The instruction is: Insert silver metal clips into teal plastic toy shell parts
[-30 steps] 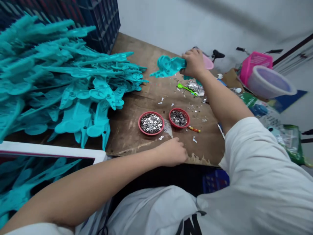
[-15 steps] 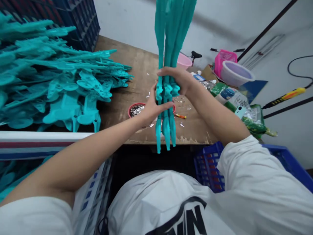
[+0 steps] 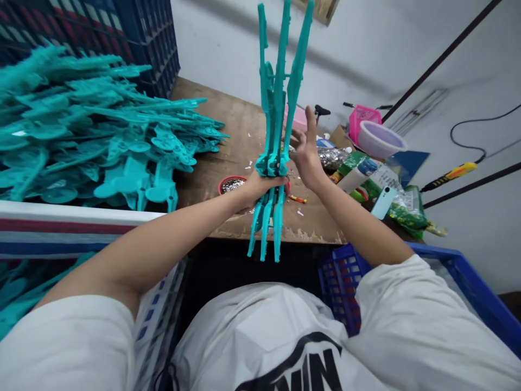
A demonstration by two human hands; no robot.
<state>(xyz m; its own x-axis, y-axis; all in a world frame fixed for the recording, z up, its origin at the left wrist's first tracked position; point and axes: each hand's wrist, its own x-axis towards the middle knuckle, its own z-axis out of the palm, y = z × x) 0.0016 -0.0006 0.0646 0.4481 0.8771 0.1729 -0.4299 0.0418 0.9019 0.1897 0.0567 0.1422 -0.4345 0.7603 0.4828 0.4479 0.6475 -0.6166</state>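
Several long teal plastic parts (image 3: 280, 81) stand upright side by side in front of me, above the table. My left hand (image 3: 260, 184) is wrapped round them below their middle, the thumb across the front. Just right of the bundle, my right hand (image 3: 307, 155) has its fingers spread and holds nothing; whether a fingertip touches a part is hard to see. Behind the left hand, partly hidden, sits a red basket (image 3: 222, 187) of small shiny metal pieces. A large pile of similar teal parts (image 3: 101, 136) lies at the left.
Navy crates (image 3: 157, 49) stand at the back left. On the right are green packages (image 3: 413, 212), a phone (image 3: 383, 202), a purple-white basin (image 3: 382, 139) and a hanging yellow-black electric screwdriver (image 3: 451, 176). A blue crate (image 3: 342, 279) stands below the table (image 3: 228, 108) edge.
My right hand has let go of the teal parts and opened beside them. The bundle has turned and come lower, now held by my left hand. The view has shifted slightly.
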